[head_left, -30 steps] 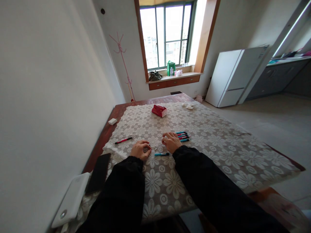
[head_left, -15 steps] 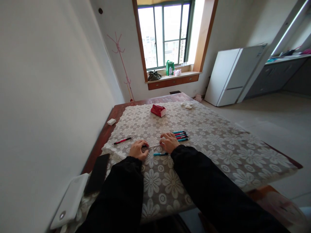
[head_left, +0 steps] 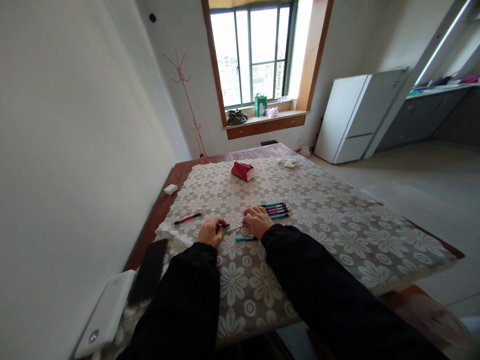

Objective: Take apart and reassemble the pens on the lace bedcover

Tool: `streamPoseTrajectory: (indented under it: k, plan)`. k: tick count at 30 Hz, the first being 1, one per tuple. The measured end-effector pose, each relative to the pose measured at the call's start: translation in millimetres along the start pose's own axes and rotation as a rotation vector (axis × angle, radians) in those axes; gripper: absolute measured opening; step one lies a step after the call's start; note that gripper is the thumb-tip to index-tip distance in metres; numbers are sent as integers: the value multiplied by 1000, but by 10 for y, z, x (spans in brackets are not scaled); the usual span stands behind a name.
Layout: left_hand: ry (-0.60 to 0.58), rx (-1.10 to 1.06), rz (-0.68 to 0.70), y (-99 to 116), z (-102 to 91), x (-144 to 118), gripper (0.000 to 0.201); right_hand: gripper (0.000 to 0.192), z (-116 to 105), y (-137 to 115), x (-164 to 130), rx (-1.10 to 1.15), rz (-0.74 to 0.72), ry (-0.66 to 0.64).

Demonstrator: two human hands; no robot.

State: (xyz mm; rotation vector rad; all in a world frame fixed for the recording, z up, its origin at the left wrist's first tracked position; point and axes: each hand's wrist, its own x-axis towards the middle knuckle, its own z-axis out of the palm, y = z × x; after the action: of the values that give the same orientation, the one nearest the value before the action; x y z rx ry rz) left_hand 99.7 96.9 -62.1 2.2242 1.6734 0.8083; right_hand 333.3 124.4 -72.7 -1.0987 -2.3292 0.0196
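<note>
Spreading wide across the frame, a table (head_left: pixel 176 172) of dark wood, wearing a white floral lace cloth (head_left: pixel 337 225). Standing at two o'clock, well apart from it, a white fridge (head_left: pixel 356 117). Lying along the near left edge at eight o'clock, a white tablet-like slab (head_left: pixel 105 312), and just beside it a black phone (head_left: pixel 149 270). Sitting toward twelve o'clock on the cloth, a red pouch (head_left: pixel 243 170); at eleven o'clock on bare wood, a small white eraser-like block (head_left: pixel 170 189). Working at centre now, left hand (head_left: pixel 210 231) curled, fingers pinching the dark end of a thin pen part (head_left: pixel 229 228). Meeting it from three o'clock, right hand (head_left: pixel 258 221) also curled, fingers on the pale other end; grip there too small to tell for sure. Resting just below both hands at six o'clock, a teal pen (head_left: pixel 245 238). Lined up just beyond the right hand at two o'clock, a row of pens (head_left: pixel 276 210), side by side. Lying alone at nine o'clock of the left hand, a red pen (head_left: pixel 186 218).
</note>
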Motion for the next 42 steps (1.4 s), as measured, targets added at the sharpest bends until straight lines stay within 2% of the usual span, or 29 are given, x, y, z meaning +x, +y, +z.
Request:
streamPoseTrajectory:
  k: [7,12,22,25,34,42]
  plan:
    - [-3,-22,18,41,-16,-18,25,5,-69,-33,8,16,-12,32]
    - [-42,2,94,97,-50,-29,24,7,-158,-99,5,91,-136,31]
    - [-43,14,116,128,-56,-42,9,11,-64,-69,-18,139,-180,-64]
    - [-47,9,114,129,-58,-43,9,16,-58,-70,-17,144,-177,-77]
    - [-32,-11,123,73,-16,-29,8,12,-63,-85,-16,167,-219,-75]
    - [-52,-8,101,83,-22,-33,8,25,-80,-119,-31,184,-272,-87]
